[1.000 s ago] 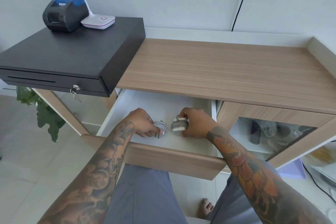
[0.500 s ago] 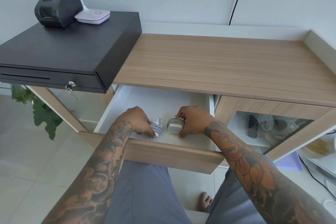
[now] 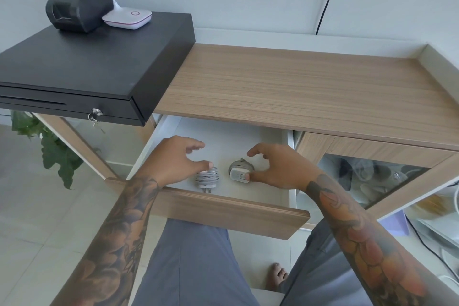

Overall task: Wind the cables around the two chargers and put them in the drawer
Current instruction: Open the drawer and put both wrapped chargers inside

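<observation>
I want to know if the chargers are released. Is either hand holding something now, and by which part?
Nothing is held. The left hand and right hand are open above the two wound chargers, which lie in the drawer; fingertips may graze them.

Two wound chargers [image 3: 207, 177] [image 3: 240, 171] in drawer [image 3: 223, 211].

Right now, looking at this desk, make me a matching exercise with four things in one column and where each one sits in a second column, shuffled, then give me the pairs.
Things:
1. left charger
2. right charger
3. receipt printer
4. key

Places:
A. on top of the black cash box, at its back
B. in the open drawer, by the right hand's thumb
C. in the lock on the cash box's front
D. in the open drawer, under the left hand's fingertips

Pairs: 1-D, 2-B, 3-A, 4-C
</observation>
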